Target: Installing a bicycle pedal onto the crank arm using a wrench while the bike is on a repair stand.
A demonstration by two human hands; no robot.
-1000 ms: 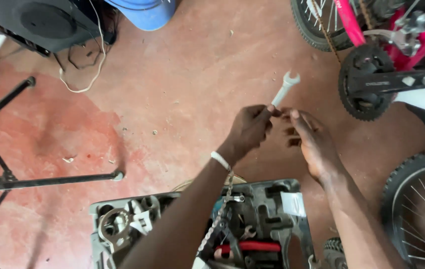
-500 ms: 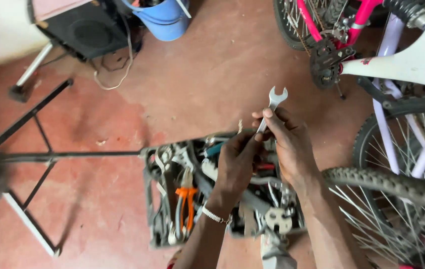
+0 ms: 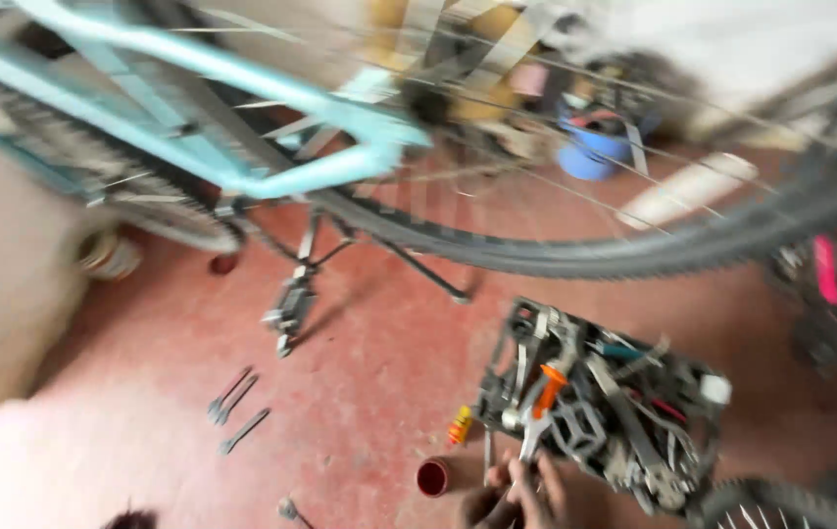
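Red concrete floor (image 3: pixel 360 392) fills my view, and on it sits a dark open toolbox (image 3: pixel 698 387) crammed with grey metal tools, an orange-handled one (image 3: pixel 548 384) sticking up near its left end. At the bottom edge my two hands (image 3: pixel 515 495) are bunched together just beside the box's near corner, around a thin metal wrench (image 3: pixel 526 453); the blur means I cannot tell which hand grips it or how tightly. A small red cup (image 3: pixel 432 477) stands just left of them, a blue bucket (image 3: pixel 590 152) far back under the pale blue bicycle frame (image 3: pixel 271 176).

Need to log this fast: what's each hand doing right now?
Left hand: at the frame's bottom edge, grip cannot be told.
Right hand: closed on a wrench.
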